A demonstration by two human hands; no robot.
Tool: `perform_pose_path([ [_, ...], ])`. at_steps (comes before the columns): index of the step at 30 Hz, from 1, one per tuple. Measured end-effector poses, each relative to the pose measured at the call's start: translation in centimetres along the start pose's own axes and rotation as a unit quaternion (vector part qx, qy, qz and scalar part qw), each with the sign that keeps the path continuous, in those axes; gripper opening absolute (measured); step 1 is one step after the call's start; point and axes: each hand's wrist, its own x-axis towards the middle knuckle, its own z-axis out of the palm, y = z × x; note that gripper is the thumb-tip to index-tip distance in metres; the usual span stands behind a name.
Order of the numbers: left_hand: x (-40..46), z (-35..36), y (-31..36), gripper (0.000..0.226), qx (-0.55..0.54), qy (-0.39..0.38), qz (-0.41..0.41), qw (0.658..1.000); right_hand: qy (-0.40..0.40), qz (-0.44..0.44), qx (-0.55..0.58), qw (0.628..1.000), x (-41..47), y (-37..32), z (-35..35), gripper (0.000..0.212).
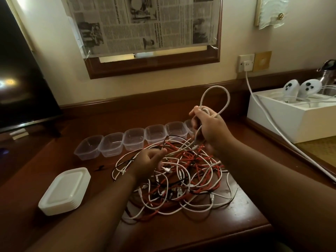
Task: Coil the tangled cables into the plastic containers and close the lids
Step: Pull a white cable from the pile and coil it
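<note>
Desk: cable tangle fronts 6 containers, lid stack left.

cable tangle hogs the desk middle, container row walls the back, lid stack front left, bare wood between.

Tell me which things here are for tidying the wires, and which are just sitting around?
For the job: cable pile, white cable held in the right hand, clear containers, lid stack.

Just lying about: television, newspaper, white box, two controllers.
</note>
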Motion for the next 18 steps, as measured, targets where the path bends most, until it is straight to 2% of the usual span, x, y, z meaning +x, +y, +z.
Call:
perform_pose_path([
  [2,-0.1,-0.3,0.6,0.056,0.001,0.049,0.022,0.999,-0.012,0.007,-0.13,0.991,0.2,0.4,-0.4,0.017],
  [4,0.1,-0.3,1.4,0.045,-0.035,0.101,0.039,0.994,-0.056,0.028,-0.276,0.959,0.3,1.1,-0.5,0.009],
  [6,0.5,-0.4,2.5,0.038,-0.076,0.145,0.058,0.985,-0.107,0.051,-0.366,0.923,0.2,1.9,-0.2,0.007],
  [9,0.8,-0.5,4.6,0.029,-0.12,0.185,0.114,0.969,-0.157,0.077,-0.396,0.901,-0.3,2.8,0.2,0.016],
  [12,0.6,-0.4,7.0,0.021,-0.14,0.178,0.169,0.959,-0.214,0.122,-0.398,0.884,-0.7,3.4,0.9,0.024],
  [15,0.3,-0.2,8.7,0.021,-0.134,0.158,0.207,0.956,-0.215,0.127,-0.374,0.893,-0.9,4.0,1.4,0.022],
  [18,0.1,-0.5,9.2,0.017,-0.128,0.162,0.206,0.957,-0.185,0.117,-0.328,0.919,-1.0,4.0,1.5,0.018],
])
